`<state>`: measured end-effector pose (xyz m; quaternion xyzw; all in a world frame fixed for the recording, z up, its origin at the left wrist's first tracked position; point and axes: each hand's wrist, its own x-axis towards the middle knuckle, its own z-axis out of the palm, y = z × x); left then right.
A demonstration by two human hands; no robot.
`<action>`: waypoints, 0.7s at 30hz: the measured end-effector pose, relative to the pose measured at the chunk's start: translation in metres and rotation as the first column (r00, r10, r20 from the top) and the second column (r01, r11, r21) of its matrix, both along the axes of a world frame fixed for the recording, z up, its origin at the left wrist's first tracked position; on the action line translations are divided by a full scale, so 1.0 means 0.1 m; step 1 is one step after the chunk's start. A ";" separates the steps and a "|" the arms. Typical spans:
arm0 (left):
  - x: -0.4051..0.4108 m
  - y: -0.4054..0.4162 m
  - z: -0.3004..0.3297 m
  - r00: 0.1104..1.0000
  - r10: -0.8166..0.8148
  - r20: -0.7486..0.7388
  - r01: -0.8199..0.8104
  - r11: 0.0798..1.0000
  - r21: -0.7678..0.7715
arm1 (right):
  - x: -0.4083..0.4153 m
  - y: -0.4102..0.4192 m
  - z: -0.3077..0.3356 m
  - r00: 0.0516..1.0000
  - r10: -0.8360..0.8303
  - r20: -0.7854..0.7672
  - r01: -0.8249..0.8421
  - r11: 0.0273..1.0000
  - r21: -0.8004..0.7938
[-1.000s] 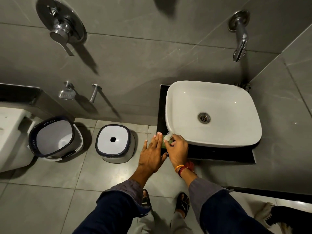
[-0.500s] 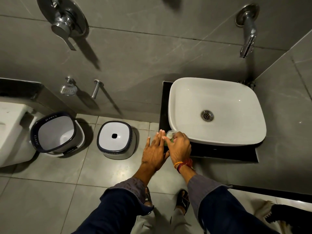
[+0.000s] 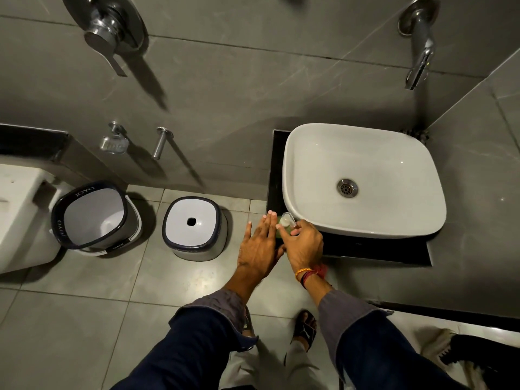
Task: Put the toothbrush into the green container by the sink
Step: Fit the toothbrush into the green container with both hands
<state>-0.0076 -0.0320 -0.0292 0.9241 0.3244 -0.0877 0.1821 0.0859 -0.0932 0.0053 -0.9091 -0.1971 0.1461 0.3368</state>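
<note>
The green container [image 3: 279, 231] stands at the front left corner of the black counter [image 3: 374, 247], mostly hidden between my hands. My left hand [image 3: 260, 246] lies flat against its left side, fingers straight and holding nothing. My right hand [image 3: 304, 243] is curled over its right side, fingertips pinching a pale, clear-capped piece [image 3: 287, 220] that sticks up at the container's mouth. This piece looks like the toothbrush's covered head; the rest of it is hidden.
The white basin [image 3: 315, 220] sits on the counter just right of my hands, with a wall tap [image 3: 419, 60] above it. On the floor to the left are a white stool [image 3: 192, 228], an open bin [image 3: 92, 216] and a toilet [image 3: 17, 215].
Both hands stay at the counter corner around the container. The right fingers have shifted a little, and the pale capped end shows more clearly above the green rim.
</note>
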 end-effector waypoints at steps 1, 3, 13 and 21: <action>0.00 0.00 0.00 1.000 -0.003 -0.003 0.003 1.000 0.002 | 0.01 -0.02 0.01 1.000 -0.002 -0.001 0.002 1.000 0.006; 0.00 0.00 0.00 1.000 -0.003 -0.006 0.003 1.000 0.005 | 0.03 -0.02 0.03 0.999 0.024 0.035 -0.026 0.999 0.042; 0.01 0.00 0.00 1.000 0.002 -0.016 -0.002 1.000 0.006 | 0.07 0.12 0.17 0.965 0.227 0.131 -0.202 0.963 -0.178; 0.01 -0.01 -0.02 0.999 -0.021 -0.028 0.021 0.999 0.024 | 0.08 0.11 0.17 0.925 0.349 0.148 -0.318 0.927 -0.200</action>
